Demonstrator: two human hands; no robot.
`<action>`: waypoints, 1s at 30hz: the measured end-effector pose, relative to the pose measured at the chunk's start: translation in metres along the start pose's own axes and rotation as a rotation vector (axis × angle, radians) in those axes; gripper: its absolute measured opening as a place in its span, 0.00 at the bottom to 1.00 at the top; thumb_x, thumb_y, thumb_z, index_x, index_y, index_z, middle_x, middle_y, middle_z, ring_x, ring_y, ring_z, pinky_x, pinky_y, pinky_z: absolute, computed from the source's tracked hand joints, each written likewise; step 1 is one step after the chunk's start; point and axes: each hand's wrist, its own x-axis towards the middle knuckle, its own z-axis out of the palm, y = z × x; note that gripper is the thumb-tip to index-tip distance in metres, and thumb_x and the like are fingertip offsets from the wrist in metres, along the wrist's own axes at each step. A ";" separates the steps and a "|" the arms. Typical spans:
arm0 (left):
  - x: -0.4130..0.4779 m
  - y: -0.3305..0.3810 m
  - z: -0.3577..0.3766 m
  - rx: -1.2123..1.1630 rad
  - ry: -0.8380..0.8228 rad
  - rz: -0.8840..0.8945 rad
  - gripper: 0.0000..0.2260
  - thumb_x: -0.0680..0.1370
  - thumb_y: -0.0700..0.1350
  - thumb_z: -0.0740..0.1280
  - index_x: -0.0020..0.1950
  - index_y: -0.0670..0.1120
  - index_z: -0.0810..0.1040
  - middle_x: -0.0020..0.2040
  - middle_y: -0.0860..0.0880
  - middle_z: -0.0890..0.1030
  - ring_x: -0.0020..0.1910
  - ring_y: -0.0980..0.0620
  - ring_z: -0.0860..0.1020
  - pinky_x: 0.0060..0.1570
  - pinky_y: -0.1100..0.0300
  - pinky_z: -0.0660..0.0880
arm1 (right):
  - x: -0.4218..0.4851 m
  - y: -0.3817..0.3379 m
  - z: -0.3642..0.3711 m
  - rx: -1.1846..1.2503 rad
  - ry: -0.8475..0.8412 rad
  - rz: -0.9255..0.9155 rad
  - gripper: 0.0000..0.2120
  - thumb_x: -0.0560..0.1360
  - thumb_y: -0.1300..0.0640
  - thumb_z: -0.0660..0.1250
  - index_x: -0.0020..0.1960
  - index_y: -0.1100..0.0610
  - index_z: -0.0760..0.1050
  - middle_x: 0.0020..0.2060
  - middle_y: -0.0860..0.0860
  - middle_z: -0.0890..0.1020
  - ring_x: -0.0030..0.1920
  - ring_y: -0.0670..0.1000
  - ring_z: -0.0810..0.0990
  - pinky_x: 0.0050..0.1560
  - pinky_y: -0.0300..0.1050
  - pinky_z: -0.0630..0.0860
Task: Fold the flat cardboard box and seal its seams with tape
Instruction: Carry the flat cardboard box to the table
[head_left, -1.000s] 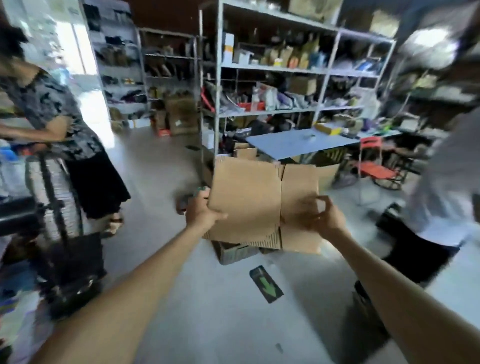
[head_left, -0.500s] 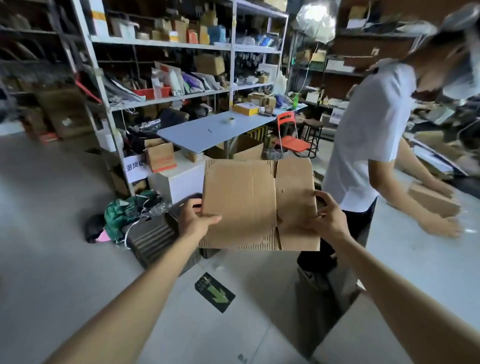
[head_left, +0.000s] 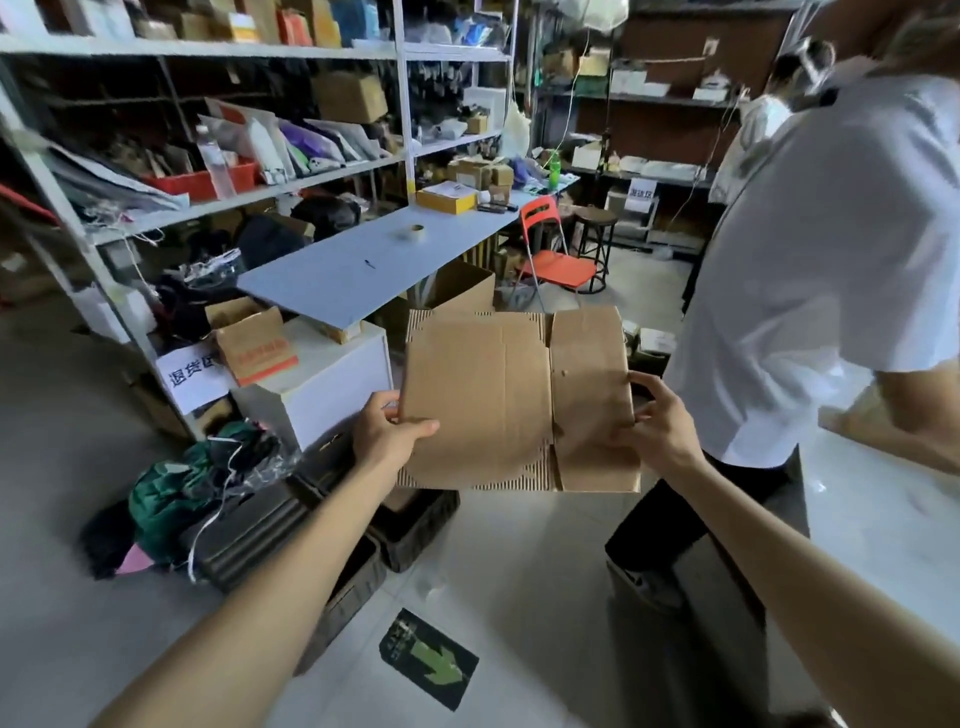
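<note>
I hold a flat brown cardboard box (head_left: 483, 395) upright in the air in front of me, its flaps still flat. My left hand (head_left: 387, 434) pinches its left edge, thumb on the near face. My right hand (head_left: 657, 426) grips the right flap's edge, fingers curled round it. A roll of tape (head_left: 413, 231) lies on the light blue table (head_left: 332, 275) behind the box.
A person in a white shirt (head_left: 810, 270) stands close on my right at a white worktable (head_left: 893, 514). Metal shelves (head_left: 208, 197) full of goods fill the left. Dark crates (head_left: 332, 540) and a green bundle sit on the floor below the box. An orange chair (head_left: 550, 254) stands behind.
My view has swung right, away from the person on the left toward the blue table and the person in white. Both hands keep hold of the flat box.
</note>
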 end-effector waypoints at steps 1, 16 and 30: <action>0.021 0.000 0.009 0.007 0.002 -0.004 0.23 0.63 0.38 0.79 0.53 0.50 0.75 0.49 0.50 0.79 0.42 0.53 0.77 0.33 0.66 0.68 | 0.021 0.004 0.007 0.012 -0.001 0.006 0.38 0.59 0.65 0.78 0.65 0.45 0.71 0.35 0.50 0.80 0.38 0.49 0.79 0.36 0.41 0.74; 0.310 0.033 0.146 0.002 0.045 -0.100 0.22 0.66 0.39 0.78 0.56 0.48 0.75 0.50 0.50 0.78 0.45 0.52 0.76 0.39 0.61 0.71 | 0.360 0.017 0.084 0.059 -0.104 0.007 0.39 0.64 0.63 0.78 0.71 0.48 0.67 0.42 0.53 0.78 0.42 0.52 0.79 0.43 0.51 0.80; 0.657 0.025 0.231 -0.111 0.167 -0.172 0.21 0.64 0.38 0.78 0.53 0.49 0.75 0.45 0.52 0.78 0.40 0.58 0.77 0.34 0.64 0.71 | 0.729 -0.029 0.215 -0.051 -0.223 -0.098 0.38 0.63 0.69 0.75 0.69 0.50 0.70 0.40 0.57 0.80 0.40 0.56 0.80 0.40 0.52 0.80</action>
